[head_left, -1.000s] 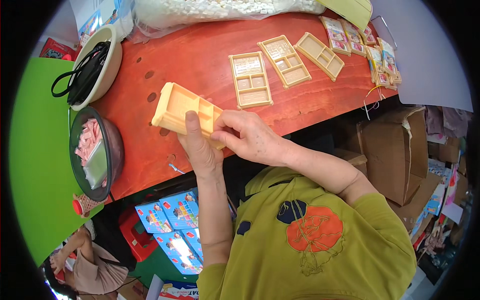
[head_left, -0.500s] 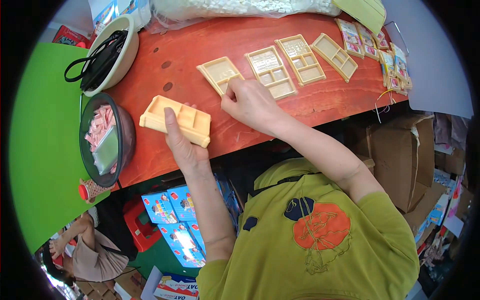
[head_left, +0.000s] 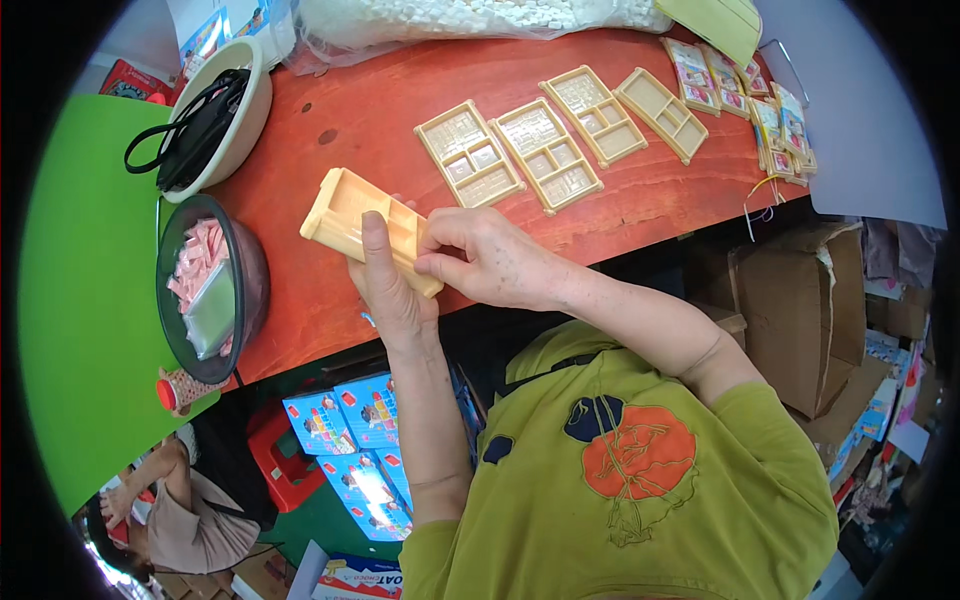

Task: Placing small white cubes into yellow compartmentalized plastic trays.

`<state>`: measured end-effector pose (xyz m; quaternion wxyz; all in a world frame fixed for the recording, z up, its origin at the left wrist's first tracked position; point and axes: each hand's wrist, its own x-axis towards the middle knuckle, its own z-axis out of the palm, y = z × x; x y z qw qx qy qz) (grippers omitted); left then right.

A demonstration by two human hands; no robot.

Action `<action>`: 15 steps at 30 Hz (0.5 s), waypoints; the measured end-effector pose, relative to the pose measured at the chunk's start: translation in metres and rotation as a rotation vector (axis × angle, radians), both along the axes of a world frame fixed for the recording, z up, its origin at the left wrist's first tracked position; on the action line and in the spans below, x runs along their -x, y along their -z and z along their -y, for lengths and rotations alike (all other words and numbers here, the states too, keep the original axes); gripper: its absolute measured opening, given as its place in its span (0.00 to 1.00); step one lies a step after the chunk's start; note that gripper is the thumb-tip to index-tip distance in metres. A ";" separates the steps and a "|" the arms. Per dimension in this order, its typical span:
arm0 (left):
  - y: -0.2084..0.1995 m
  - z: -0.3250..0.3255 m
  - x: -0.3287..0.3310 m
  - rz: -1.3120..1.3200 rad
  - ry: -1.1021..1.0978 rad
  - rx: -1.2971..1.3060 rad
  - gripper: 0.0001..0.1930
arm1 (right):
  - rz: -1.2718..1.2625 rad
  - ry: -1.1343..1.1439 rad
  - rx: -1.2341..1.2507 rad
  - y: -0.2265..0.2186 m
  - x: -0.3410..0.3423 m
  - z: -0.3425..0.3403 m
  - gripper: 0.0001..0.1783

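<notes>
My left hand point(head_left: 396, 305) grips a small stack of cream plastic compartment trays point(head_left: 345, 205), its thumb lying over the near side and its fingers mostly hidden underneath. At the right end of that stack, my right hand point(head_left: 490, 255) pinches the top tray's edge between thumb and fingers; how many trays it has hold of is hidden. Beyond my hands, several matching trays lie in a slanted row on the red table: a nearest one point(head_left: 470, 155), a second point(head_left: 547, 155), a third point(head_left: 594, 117) and one farther right point(head_left: 662, 115).
Small packed bundles point(head_left: 785, 130) sit at the table's right end. A dark bowl point(head_left: 262, 280) with pink pieces and clear bags, and a cream basin point(head_left: 255, 110) with a black bag, stand left. White pieces fill a clear sack point(head_left: 480, 15) at the back. Another person point(head_left: 195, 510) is lower left.
My right hand has left the nearest tray, now lying in line with the row, and come back to the stack's right end. The left hand has tilted the stack slightly.
</notes>
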<state>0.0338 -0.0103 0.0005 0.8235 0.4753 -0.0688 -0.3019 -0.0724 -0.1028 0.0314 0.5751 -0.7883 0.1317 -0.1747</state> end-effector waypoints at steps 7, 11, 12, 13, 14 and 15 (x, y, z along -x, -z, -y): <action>-0.003 -0.019 -0.021 -0.068 -0.096 -0.011 0.28 | 0.041 0.138 0.078 0.006 -0.027 -0.005 0.08; -0.006 -0.044 -0.034 -0.085 -0.227 -0.077 0.29 | -0.119 0.257 0.202 0.017 -0.061 0.007 0.11; -0.007 -0.047 -0.033 -0.078 -0.227 -0.082 0.29 | -0.149 0.271 0.316 0.027 -0.066 0.011 0.11; -0.009 -0.047 -0.032 -0.077 -0.232 -0.082 0.29 | -0.180 0.282 0.428 0.028 -0.070 0.013 0.11; -0.012 -0.046 -0.029 -0.077 -0.233 -0.089 0.29 | -0.228 0.251 0.445 0.029 -0.071 0.016 0.12; -0.013 -0.046 -0.026 -0.078 -0.232 -0.095 0.29 | -0.227 0.248 0.444 0.031 -0.069 0.018 0.12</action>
